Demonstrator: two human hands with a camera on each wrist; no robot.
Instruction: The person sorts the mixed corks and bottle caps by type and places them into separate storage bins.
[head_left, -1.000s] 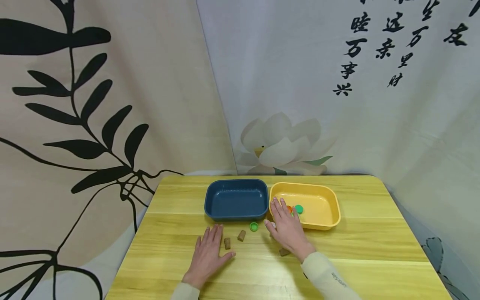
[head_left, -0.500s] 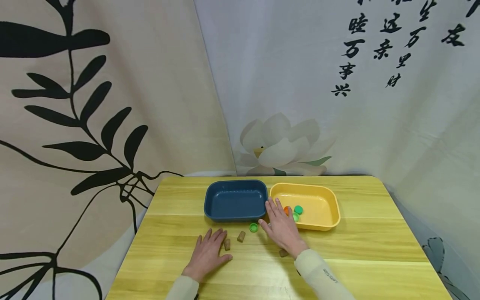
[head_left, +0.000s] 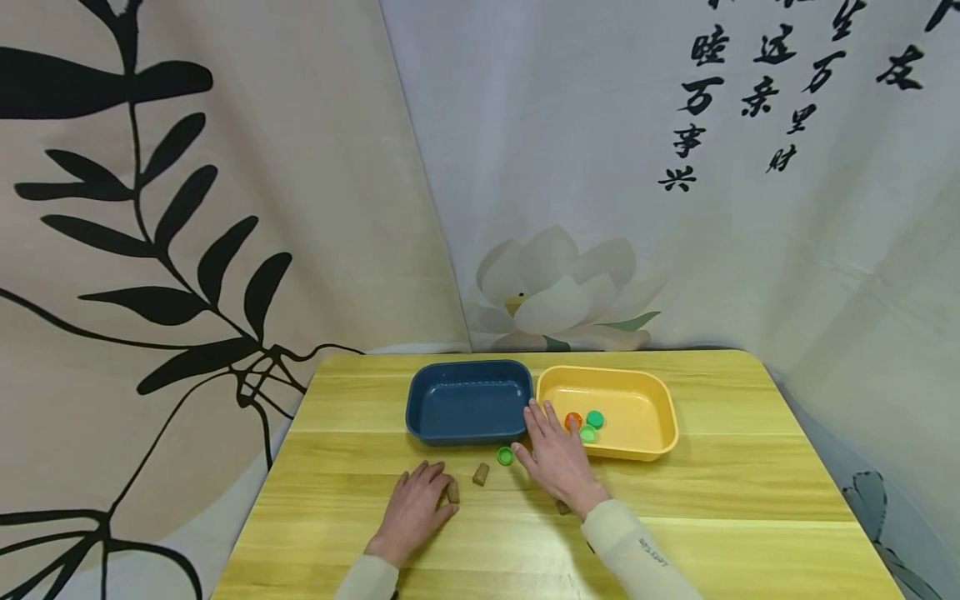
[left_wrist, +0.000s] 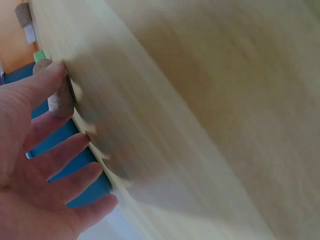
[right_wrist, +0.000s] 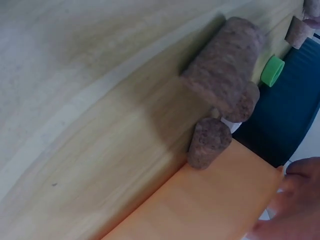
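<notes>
In the head view, my left hand is low over the table, thumb and index finger at either end of a cork. The left wrist view shows that cork pinched between thumb and index fingertip, the other fingers spread. My right hand, fingers extended, hovers by the near left corner of the yellow tray, holding nothing visible. In the right wrist view, several corks lie near that tray; the right hand hides some of them from the head view. A second cork and a green bottle cap lie between the hands.
A dark blue tray stands left of the yellow one. An orange cap, a darker green cap and a light green cap lie inside the yellow tray. Another cork lies under the right wrist.
My left hand has moved slightly right and curled its thumb and index finger onto the cork. The right hand has drifted left, uncovering the orange and light green caps.
</notes>
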